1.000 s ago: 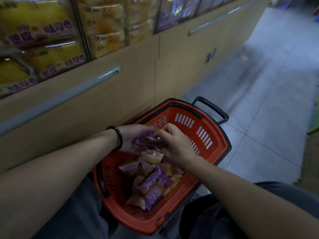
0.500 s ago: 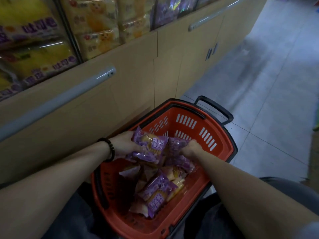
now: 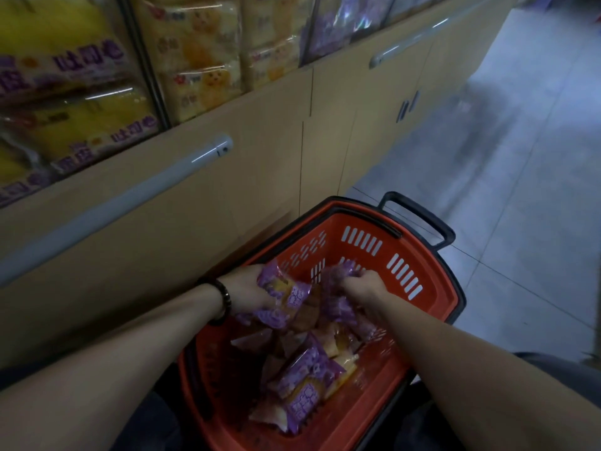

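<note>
With the left hand [image 3: 242, 289], grips a bundle of purple snack packets [image 3: 286, 294], fingers curled round it from the 9 o'clock side. With the right hand [image 3: 364, 288], clutches a second purple clump [image 3: 336, 307], fingers clenched into the wrappers, knuckles up. Holds both lots just beside each other over the orange basket [image 3: 435, 275], toward its 11 o'clock end. Cannot tell how many packets per hand: too blurred.

Lower down, at 6 o'clock inside the basket, a heap of loose packets [image 3: 305, 382], purple and yellow wrappers lying crosswise on the bottom. At the basket's 1 o'clock corner, a black handle [image 3: 419, 219], sticking outward over the floor. On the left wrist, a dark bead bracelet [image 3: 224, 297].

From 9 to 12 o'clock of the basket, right beside it, a beige cabinet front [image 3: 260, 164] with a long grey rail [image 3: 130, 193] across it. Above that, at 11 o'clock of the view, shelf compartments behind dividers: yellow bread bags [image 3: 74, 125] with purple lettering, then paler bags [image 3: 195, 53] printed with small bear faces. At 2 o'clock, grey tiled floor [image 3: 504, 206]. At 4 o'clock, a dark trouser knee [image 3: 569, 366] beyond the right forearm.
</note>
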Motion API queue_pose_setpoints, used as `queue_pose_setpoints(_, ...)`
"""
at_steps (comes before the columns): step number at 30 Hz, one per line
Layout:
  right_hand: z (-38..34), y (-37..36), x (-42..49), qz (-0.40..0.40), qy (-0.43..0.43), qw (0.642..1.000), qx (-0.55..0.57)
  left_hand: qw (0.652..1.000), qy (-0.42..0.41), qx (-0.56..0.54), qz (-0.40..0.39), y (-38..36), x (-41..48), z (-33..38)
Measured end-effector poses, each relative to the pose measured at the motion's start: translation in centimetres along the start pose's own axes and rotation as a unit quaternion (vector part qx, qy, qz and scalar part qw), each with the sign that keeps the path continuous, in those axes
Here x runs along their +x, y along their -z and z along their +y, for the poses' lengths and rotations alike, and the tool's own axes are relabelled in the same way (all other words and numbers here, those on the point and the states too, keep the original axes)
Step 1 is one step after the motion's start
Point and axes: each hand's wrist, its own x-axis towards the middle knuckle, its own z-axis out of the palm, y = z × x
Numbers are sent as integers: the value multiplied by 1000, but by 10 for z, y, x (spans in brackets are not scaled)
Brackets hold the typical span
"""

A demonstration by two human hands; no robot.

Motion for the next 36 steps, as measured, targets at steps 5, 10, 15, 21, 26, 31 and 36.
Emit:
queue_pose_setpoints(5,-33,14,-34,-36,116,981,150,997,12,-63,36,-5,-6,12)
queue_pose_setpoints(10,-33,36,-75,133,488,859,-78,951,-1,-305,49,-7,-22,53)
queue_pose_setpoints(15,-36,50,-88,212,682,682,-158,891,-114,-439,14,-4,-33,74)
queue_pose_setpoints(21,-37,57,-109,118,695,692,-154,889,-201,-409,52,-6,-33,71)
queue_pose_setpoints(26,-65,67,-106,88,459,884,24,884,-221,-411,42,2,-30,74)
queue_pose_setpoints(31,-84,91,-101,-281,130,928,205,866,-238,-433,74,-3,-33,79)
queue_pose_setpoints(36,-86,84,-110,-237,128,890,366,870,-245,-410,119,1,-42,86)
